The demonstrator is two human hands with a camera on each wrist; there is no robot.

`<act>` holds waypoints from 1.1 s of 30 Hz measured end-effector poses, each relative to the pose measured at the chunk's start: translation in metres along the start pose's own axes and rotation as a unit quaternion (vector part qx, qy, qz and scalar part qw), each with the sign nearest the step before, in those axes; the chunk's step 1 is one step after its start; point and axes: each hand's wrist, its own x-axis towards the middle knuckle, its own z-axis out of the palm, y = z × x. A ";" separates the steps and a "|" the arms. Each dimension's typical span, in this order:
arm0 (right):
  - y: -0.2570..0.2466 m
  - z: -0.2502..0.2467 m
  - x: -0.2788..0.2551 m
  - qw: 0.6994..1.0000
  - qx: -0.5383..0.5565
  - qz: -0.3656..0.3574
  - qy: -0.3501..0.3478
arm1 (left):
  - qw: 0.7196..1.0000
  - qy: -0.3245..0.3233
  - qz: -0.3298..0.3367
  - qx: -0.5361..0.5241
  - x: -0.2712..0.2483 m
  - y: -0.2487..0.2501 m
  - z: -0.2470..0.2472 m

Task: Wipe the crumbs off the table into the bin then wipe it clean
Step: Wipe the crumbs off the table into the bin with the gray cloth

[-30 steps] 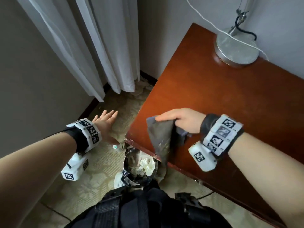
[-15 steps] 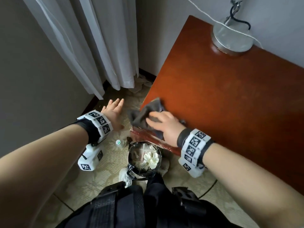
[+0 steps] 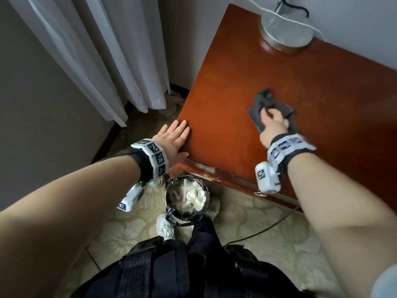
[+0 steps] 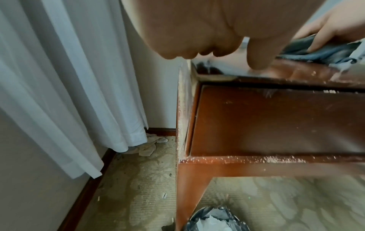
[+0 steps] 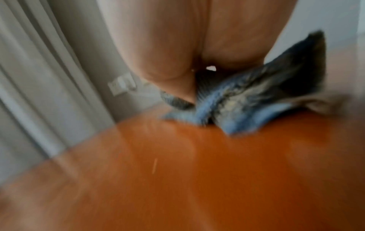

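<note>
Presumably for bracing, the left hand (image 3: 173,139) lay flat, fingers straight, on the glossy red-brown wooden table (image 3: 225,87) at its 7 o'clock corner. The right hand (image 3: 273,123) pressed the crumpled grey cloth (image 3: 255,114) mid-table; its fingers were too blurred to call. The round black-lined bin (image 3: 186,197) sat below the corner, likely to catch crumbs. No crumbs were visible on top.

Red-brown table (image 3: 236,100): cloth (image 3: 255,117), perhaps lamp base (image 3: 286,31)
</note>
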 end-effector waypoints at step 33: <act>0.043 0.050 -0.051 0.991 0.053 0.095 0.079 | 0.997 0.010 -0.074 -0.013 -0.004 0.030 -0.009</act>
